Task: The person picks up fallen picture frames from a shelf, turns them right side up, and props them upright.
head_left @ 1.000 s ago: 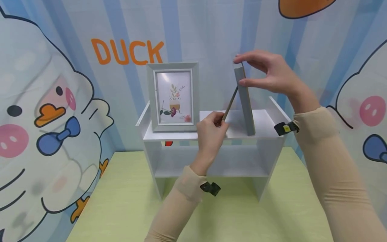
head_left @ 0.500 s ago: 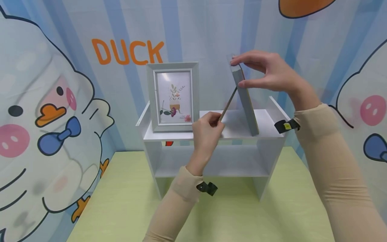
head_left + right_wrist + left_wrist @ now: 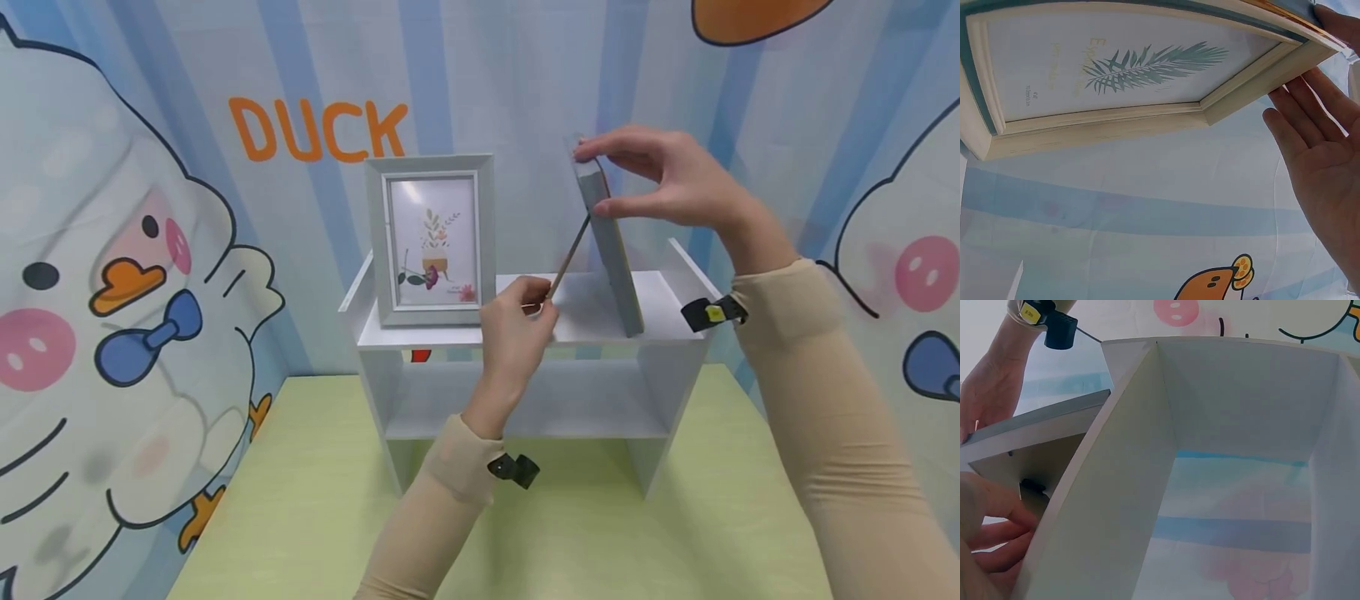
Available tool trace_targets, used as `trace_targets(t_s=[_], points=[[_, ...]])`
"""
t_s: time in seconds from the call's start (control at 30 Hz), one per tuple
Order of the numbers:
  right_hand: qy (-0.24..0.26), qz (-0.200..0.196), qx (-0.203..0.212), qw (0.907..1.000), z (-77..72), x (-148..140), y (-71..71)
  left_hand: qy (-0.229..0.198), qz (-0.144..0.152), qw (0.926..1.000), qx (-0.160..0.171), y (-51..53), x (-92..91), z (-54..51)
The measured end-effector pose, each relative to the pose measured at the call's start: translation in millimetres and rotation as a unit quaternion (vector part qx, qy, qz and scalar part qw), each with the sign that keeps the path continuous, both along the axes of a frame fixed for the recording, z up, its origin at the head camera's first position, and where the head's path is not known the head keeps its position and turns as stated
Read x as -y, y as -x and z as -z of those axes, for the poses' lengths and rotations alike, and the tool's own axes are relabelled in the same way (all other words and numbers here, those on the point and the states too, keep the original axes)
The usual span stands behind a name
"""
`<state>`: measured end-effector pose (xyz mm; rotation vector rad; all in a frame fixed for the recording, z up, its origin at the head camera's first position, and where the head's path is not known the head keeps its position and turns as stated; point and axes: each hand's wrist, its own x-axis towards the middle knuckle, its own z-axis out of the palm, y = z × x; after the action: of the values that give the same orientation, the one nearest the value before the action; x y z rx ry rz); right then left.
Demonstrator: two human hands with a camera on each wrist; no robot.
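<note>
A picture frame (image 3: pixel 613 258) stands edge-on on the white shelf unit's top board, its upper end tilted to the left. My right hand (image 3: pixel 667 179) grips its upper end, thumb on the near edge and fingers over the top. Its front, with a green leaf print (image 3: pixel 1157 65), shows in the right wrist view. From its back slants a thin support leg (image 3: pixel 572 254), whose free end my left hand (image 3: pixel 517 333) pinches. In the left wrist view, the left hand's fingers (image 3: pixel 1000 537) are beneath the frame's back (image 3: pixel 1041 465).
Another picture frame (image 3: pixel 377 250), with a potted-plant print, stands upright at the left of the top board. The white shelf unit (image 3: pixel 525 400) has a lower shelf and raised side panels, and stands on a pale green table (image 3: pixel 300 500). A duck-patterned curtain (image 3: pixel 525 83) hangs behind.
The frame in the right hand has tilted further, its top going left and its foot slightly right. My left hand has shifted a little left with the support leg. Little differs over the last half second.
</note>
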<state>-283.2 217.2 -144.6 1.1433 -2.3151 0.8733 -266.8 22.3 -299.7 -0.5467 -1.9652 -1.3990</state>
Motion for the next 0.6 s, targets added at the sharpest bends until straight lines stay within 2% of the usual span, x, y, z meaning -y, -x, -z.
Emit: trace_targets(t_s=[0.1, 0.2, 0.3, 0.43, 0.5, 0.6], points=[[0.031, 0.006, 0.028, 0.9991, 0.3, -4.4, -2.1, 0.016, -0.016, 0.9988, -0.045, -5.3, -2.1, -2.1], [0.068, 0.018, 0.054, 0.9960, 1.4, -12.5, -1.7, 0.009, -0.016, 0.9966, -0.080, -11.1, -7.4, -6.6], [0.077, 0.054, 0.080, 0.9924, 4.3, -20.7, 3.5, -0.022, -0.002, 0.9957, -0.090, -14.9, -14.3, -12.0], [0.049, 0.118, 0.135, 0.9826, 11.7, -28.3, 16.7, -0.060, 0.018, 0.9939, -0.091, -17.9, -25.6, -16.4], [0.041, 0.138, 0.163, 0.9761, 15.7, -29.8, 24.0, -0.070, 0.021, 0.9930, -0.093, -19.1, -32.0, -17.4], [0.032, 0.145, 0.193, 0.9699, 20.3, -29.5, 33.0, -0.078, 0.015, 0.9921, -0.097, -20.8, -41.6, -18.4]])
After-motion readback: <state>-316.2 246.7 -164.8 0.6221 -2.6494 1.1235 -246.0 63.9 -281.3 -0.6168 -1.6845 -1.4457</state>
